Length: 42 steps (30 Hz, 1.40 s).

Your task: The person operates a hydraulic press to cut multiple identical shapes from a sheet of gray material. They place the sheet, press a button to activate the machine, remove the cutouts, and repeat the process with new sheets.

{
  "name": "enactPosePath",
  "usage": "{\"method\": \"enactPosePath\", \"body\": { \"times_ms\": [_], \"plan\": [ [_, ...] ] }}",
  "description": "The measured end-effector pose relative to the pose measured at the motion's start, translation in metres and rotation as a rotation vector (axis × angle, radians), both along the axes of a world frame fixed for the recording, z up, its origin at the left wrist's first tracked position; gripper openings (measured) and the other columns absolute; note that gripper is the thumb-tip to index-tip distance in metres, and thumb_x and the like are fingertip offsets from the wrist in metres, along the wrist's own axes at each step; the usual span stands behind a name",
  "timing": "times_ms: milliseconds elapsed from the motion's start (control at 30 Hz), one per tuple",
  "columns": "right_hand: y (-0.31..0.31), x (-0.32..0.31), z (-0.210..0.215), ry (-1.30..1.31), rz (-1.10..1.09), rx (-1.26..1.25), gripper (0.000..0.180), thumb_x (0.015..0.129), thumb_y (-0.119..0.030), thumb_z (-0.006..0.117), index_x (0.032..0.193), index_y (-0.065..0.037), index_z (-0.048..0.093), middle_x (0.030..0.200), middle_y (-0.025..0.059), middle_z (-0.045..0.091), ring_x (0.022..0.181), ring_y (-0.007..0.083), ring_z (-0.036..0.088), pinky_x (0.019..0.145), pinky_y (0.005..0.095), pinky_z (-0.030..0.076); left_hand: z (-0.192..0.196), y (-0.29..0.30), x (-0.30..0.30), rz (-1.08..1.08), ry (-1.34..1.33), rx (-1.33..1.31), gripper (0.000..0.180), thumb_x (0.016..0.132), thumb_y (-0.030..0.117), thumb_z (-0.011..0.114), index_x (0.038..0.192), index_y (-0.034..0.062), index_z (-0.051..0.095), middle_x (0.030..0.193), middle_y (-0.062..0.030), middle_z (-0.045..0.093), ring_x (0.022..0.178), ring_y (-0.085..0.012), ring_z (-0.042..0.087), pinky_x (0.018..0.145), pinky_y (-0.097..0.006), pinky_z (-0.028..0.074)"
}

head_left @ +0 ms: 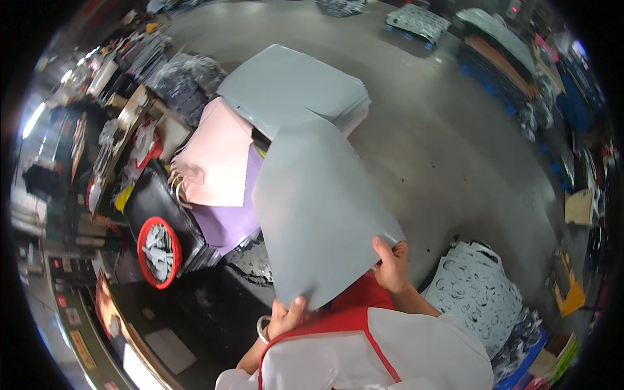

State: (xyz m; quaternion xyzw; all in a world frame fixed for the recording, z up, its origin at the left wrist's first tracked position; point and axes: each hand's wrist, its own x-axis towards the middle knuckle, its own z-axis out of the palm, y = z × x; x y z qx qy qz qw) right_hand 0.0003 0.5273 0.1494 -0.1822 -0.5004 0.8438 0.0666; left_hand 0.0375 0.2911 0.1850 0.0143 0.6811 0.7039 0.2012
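A large flexible grey sheet (312,201) spreads out in front of me, held by its near edge. My left hand (287,317) is closed on the near left corner, thumb on top. At the near right corner, my right hand (391,263) grips the sheet, where the edge curls up a little. The sheet's far end reaches a stack of similar grey sheets (292,84); whether it touches the stack I cannot tell. Left of the held sheet lie pink sheets (218,156) with curled edges, and a purple sheet (224,227) partly under them.
A red basket (175,260) of grey scraps stands at the left, beside black sheets (162,201). Nearer left is a machine with a panel (71,273). Punched white sheets (474,292) are piled at my right. Loaded pallets (416,26) stand across the grey floor (429,130).
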Motion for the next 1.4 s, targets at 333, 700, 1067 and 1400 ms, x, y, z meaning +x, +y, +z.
{"method": "enactPosePath", "body": {
  "times_ms": [333,700,1067,1400],
  "plan": [
    [-0.114,0.071,0.086,0.515,0.418,0.384,0.012,0.086,-0.004,0.058,0.076,0.001,0.056,0.062,0.0008,0.054,0.057,0.0086,0.049,0.052,0.0252,0.039,0.021,-0.118,0.167,0.336,0.415,-0.251,0.062,0.085,0.058,0.053,0.090,-0.0029,0.061,0.082,-0.0138,0.060,0.068,-0.0290,0.060,0.064,-0.036,0.046],
    [-0.217,0.037,0.096,0.154,0.804,-0.076,0.027,0.085,-0.018,0.055,0.064,-0.002,0.057,0.060,0.0038,0.059,0.051,0.0092,0.053,0.047,0.0238,0.041,-0.053,-0.195,0.261,0.510,0.006,-0.253,0.079,0.084,0.055,0.060,0.134,-0.0042,0.043,0.132,-0.0220,0.049,0.125,-0.0335,0.046,0.104,-0.037,0.035],
    [-0.407,-0.030,0.088,0.560,0.993,0.051,0.034,0.091,-0.016,0.049,0.058,-0.006,0.044,0.056,-0.0019,0.050,0.049,0.0054,0.042,0.047,0.0237,0.033,-0.099,-0.203,0.291,0.899,-0.395,0.246,0.065,0.092,0.041,0.055,0.135,-0.0062,0.040,0.133,-0.0204,0.049,0.125,-0.0301,0.045,0.105,-0.037,0.034],
    [-0.616,0.040,0.107,0.984,1.055,0.084,0.028,0.088,-0.016,0.059,0.065,-0.001,0.050,0.049,-0.0022,0.037,0.045,0.0069,0.033,0.043,0.0290,0.025,-0.109,-0.259,0.349,1.337,-0.314,-0.014,0.060,0.092,0.036,0.057,0.134,-0.0054,0.041,0.131,-0.0183,0.050,0.123,-0.0280,0.046,0.104,-0.037,0.035]
  ]
}}
